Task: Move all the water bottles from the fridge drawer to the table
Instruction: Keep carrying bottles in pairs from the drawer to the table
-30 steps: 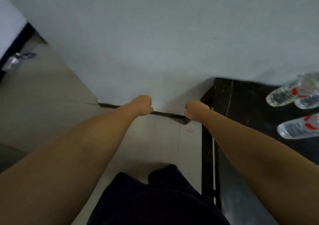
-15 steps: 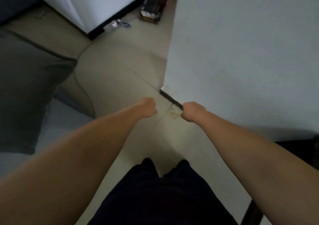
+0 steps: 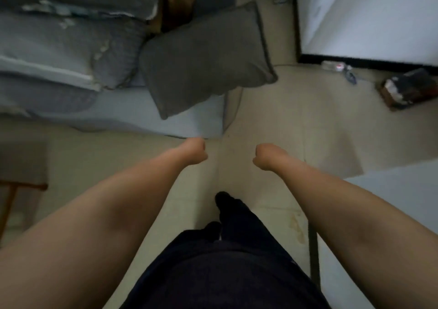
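Both of my arms reach forward over the tiled floor. My left hand (image 3: 195, 151) is curled into a fist and holds nothing. My right hand (image 3: 266, 155) is also a fist with nothing in it, a short gap apart from the left. Neither the fridge drawer nor the table is in view. One small clear bottle with a red label (image 3: 334, 66) lies on the floor at the foot of a white wall, far right.
A grey sofa (image 3: 71, 55) with a loose grey cushion (image 3: 203, 60) fills the upper left. White walls (image 3: 369, 15) stand at upper right and lower right. A dark box (image 3: 410, 88) sits on the floor at right. A wooden stool (image 3: 21, 166) edges in at left.
The view has swung left, away from the black table with bottles and the white wall, onto the sofa and floor. Both fists stay out in front, unchanged.
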`<state>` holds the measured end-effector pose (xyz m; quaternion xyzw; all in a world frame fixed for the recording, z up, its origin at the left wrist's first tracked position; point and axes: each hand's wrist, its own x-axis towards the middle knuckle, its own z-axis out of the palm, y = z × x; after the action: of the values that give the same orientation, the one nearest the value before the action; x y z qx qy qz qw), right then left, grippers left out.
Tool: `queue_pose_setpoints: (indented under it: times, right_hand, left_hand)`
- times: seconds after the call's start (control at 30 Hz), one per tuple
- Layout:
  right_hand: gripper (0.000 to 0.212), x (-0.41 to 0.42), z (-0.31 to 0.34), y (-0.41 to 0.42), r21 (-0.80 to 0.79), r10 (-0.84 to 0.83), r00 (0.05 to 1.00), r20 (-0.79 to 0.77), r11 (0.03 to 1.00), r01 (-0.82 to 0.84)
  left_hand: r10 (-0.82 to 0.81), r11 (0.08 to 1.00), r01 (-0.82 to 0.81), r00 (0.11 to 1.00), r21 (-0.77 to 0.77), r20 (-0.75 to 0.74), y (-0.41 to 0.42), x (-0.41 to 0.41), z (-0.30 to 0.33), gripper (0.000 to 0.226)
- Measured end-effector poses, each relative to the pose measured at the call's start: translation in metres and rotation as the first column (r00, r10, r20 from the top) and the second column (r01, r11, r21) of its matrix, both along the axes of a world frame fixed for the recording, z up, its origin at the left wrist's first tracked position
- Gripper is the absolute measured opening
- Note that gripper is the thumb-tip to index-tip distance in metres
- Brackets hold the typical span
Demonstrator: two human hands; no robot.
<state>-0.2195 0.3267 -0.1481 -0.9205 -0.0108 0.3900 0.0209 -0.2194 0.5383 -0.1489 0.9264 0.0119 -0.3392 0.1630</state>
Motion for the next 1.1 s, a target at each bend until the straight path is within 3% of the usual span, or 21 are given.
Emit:
queue_pose_setpoints:
  times: [0.17, 0.3, 0.43, 0.53, 0.8, 1.1]
  right_hand:
    - [0.035, 0.055, -0.003, 0.071, 0.032, 0.323, 0.946, 0.008, 0.946, -0.323]
    - [0.032, 0.078, -0.007, 0.131, 0.038, 0.555, 0.832, 0.006, 0.831, -0.555]
    - [0.032, 0.07, -0.011, 0.196, 0.035, 0.758, 0.652, 0.028, 0.651, -0.758]
    - [0.034, 0.041, -0.012, 0.256, 0.048, 0.88, 0.475, 0.007, 0.475, -0.879]
    - [0.037, -0.062, -0.017, 0.393, 0.078, 0.995, 0.085, 0.051, 0.081, -0.994]
    - [0.032, -0.211, -0.01, 0.562, 0.085, 0.997, -0.023, 0.069, -0.029, -0.996]
  left_hand:
    - [0.327, 0.945, -0.326, 0.945, 0.035, -0.023, 0.058, -0.013, 0.0, 0.029]
    - [0.512, 0.857, -0.513, 0.859, 0.044, 0.022, 0.089, -0.033, 0.0, 0.032]
    - [0.677, 0.735, -0.677, 0.736, 0.039, 0.035, 0.11, -0.076, -0.002, 0.034]
    - [0.81, 0.585, -0.811, 0.586, 0.032, 0.034, 0.134, -0.126, -0.003, 0.032]
    - [0.972, 0.233, -0.972, 0.233, 0.033, 0.013, 0.208, -0.256, -0.009, 0.031]
    - [0.997, 0.01, -0.999, 0.013, 0.035, 0.074, 0.337, -0.411, 0.005, 0.028]
